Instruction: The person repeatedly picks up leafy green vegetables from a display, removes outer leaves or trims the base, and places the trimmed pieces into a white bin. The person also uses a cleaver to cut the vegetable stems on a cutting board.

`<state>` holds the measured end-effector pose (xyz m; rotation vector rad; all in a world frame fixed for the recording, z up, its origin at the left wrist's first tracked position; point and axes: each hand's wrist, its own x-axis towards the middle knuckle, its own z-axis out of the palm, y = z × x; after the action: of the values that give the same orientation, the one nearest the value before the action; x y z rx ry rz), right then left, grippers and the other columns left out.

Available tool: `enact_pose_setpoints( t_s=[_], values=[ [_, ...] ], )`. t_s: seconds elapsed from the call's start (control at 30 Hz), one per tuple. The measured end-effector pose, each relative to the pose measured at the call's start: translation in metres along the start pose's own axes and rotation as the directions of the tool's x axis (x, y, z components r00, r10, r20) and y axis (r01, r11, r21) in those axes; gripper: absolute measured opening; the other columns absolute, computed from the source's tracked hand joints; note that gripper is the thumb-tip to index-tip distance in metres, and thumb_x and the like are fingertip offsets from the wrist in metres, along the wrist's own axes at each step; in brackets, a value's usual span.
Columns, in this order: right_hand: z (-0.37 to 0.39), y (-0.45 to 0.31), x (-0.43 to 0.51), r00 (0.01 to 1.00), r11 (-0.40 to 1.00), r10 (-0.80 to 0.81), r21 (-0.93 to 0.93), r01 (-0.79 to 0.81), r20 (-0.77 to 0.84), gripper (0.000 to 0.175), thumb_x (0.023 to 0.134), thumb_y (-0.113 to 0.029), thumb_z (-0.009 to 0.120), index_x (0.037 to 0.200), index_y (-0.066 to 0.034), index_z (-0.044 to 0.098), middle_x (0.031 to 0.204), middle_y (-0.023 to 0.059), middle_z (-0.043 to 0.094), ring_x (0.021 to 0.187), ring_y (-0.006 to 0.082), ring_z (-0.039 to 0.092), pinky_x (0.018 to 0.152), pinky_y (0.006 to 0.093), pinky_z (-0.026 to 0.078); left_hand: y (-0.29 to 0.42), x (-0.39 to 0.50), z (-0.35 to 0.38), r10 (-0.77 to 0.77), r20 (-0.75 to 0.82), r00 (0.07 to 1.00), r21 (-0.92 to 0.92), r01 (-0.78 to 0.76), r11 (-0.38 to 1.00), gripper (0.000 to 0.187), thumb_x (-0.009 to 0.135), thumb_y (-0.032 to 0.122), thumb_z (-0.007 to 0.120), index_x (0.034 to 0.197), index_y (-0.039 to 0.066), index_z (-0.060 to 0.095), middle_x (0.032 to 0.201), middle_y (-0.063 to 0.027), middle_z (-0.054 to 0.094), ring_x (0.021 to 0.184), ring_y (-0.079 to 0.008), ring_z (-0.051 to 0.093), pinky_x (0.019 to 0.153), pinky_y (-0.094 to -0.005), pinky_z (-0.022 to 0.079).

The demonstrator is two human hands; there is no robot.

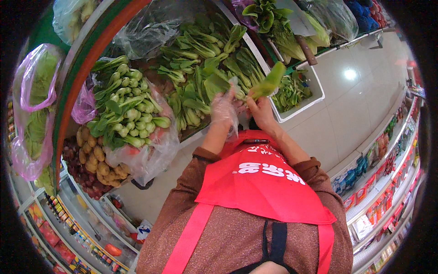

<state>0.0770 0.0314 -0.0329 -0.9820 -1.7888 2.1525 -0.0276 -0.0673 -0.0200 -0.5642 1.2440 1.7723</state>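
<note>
My left hand [220, 111], in a loose clear plastic glove, grips a head of bok choy [216, 85] whose broad leaf points away from me. My bare right hand [262, 111] pinches the stalk end of a green leaf [272, 80], blurred by motion. Both hands are close together in front of my red apron [253, 171]; whether the leaf is still joined to the head cannot be told. Beyond them, loose bok choy [202, 42] lies spread over the stand. To the right, a white foam box [320, 82] holds loose leaves [291, 92].
On the left, more bok choy [137, 113] is heaped on clear plastic [154, 164], beside potatoes [92, 154] and red onions [92, 188]. A wooden-handled knife [306, 49] lies by lettuce at the right back. Stocked shelves [383, 181] line the right side of the tiled floor [325, 126].
</note>
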Motion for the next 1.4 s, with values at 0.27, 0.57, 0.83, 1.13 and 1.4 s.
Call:
enact_pose_setpoints(
  t_s=[0.27, 0.57, 0.83, 1.13, 1.4],
  values=[
    [0.006, -0.018, -0.001, 0.996, 0.942, -0.090, 0.325, 0.085, 0.001, 0.012, 0.100, -0.014, 0.053, 0.100, -0.0094, 0.042, 0.092, 0.0036, 0.049, 0.059, 0.0109, 0.056, 0.049, 0.0266, 0.049, 0.004, -0.002, 0.005, 0.125, 0.016, 0.992, -0.103, -0.123, 0.987, 0.029, 0.095, 0.023, 0.070, 0.120, 0.010, 0.062, 0.104, -0.0074, 0.067, 0.083, -0.0265, 0.066, 0.056, -0.0462, 0.056],
    [-0.008, -0.040, -0.011, 0.973, 0.930, -0.223, 0.285, 0.231, -0.061, 0.010, 0.102, -0.015, 0.050, 0.100, -0.0098, 0.042, 0.094, 0.0033, 0.049, 0.065, 0.0078, 0.052, 0.050, 0.0239, 0.045, 0.053, 0.042, -0.039, 0.131, -0.323, 0.937, -0.209, -0.206, 0.956, 0.032, 0.098, 0.010, 0.064, 0.124, -0.001, 0.051, 0.110, -0.0114, 0.065, 0.091, -0.0271, 0.067, 0.082, -0.0383, 0.058],
    [-0.009, -0.026, 0.019, 0.994, 0.903, -0.017, -0.426, 0.063, 0.110, 0.019, 0.103, -0.020, 0.055, 0.108, -0.0021, 0.060, 0.083, 0.0011, 0.058, 0.077, 0.0087, 0.054, 0.061, 0.0280, 0.046, 0.034, -0.013, 0.001, 0.245, 0.054, 0.968, 0.347, -0.248, 0.905, 0.017, 0.090, 0.010, 0.072, 0.099, 0.002, 0.061, 0.099, -0.0082, 0.070, 0.079, -0.0195, 0.066, 0.070, -0.0323, 0.054],
    [0.004, -0.028, -0.001, 0.988, 0.992, 0.067, 0.112, -0.051, -0.141, 0.032, 0.104, -0.033, 0.055, 0.104, -0.0020, 0.062, 0.083, 0.0038, 0.063, 0.069, 0.0131, 0.058, 0.055, 0.0297, 0.049, 0.029, -0.026, 0.016, 0.156, 0.000, 0.988, 0.284, -0.149, 0.947, 0.021, 0.090, 0.014, 0.074, 0.106, 0.003, 0.065, 0.095, -0.0074, 0.070, 0.079, -0.0169, 0.063, 0.070, -0.0336, 0.054],
    [-0.089, 0.021, 0.019, 0.854, 0.902, -0.007, 0.366, 0.230, -0.519, 0.031, 0.104, -0.035, 0.053, 0.102, -0.0044, 0.058, 0.082, 0.0074, 0.063, 0.066, 0.0161, 0.059, 0.050, 0.0300, 0.046, 0.029, 0.030, -0.027, 0.212, -0.096, 0.973, -0.250, -0.229, 0.941, 0.029, 0.096, 0.014, 0.069, 0.122, 0.004, 0.061, 0.107, -0.0080, 0.065, 0.090, -0.0222, 0.064, 0.082, -0.0355, 0.057]
  ],
)
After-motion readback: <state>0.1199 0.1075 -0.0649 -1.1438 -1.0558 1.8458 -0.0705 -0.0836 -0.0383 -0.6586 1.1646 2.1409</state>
